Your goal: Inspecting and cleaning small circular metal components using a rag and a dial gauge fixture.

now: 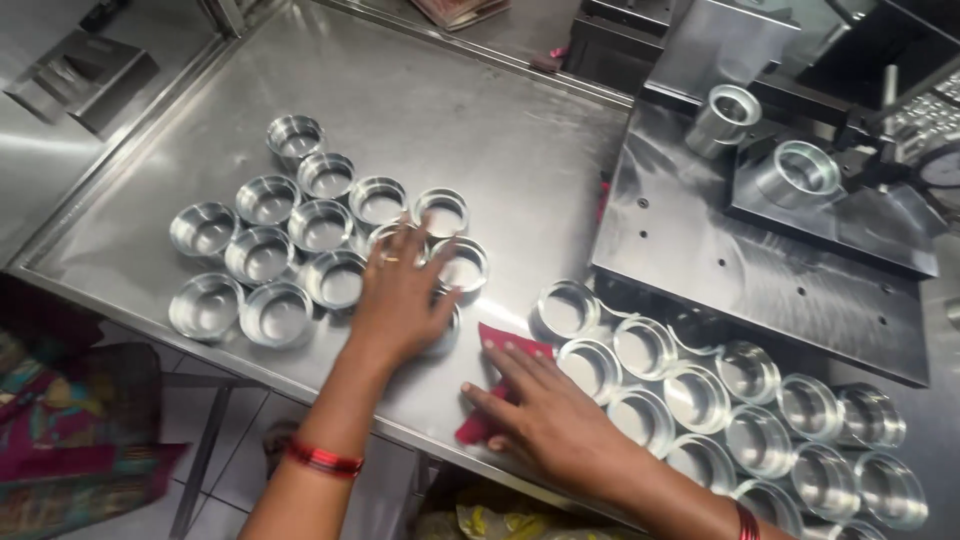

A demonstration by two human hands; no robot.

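Under left fingers [412, 248], metal cups [330, 230], apparently touching, red cloth [497, 385] beneath right hand [545, 410]

Shiny metal cups [323, 226], brushed steel table [480, 140]

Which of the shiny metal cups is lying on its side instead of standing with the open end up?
The metal cup on the grey machine plate at upper right. It lies tilted on its side; the cups on the table stand open end up.

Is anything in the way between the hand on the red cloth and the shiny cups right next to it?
Nothing visible. The right hand lies flat on the red cloth, and the nearest of the right-side metal cups stands just beyond its fingers, with only bare steel table between. The left hand rests on the other cluster of cups.
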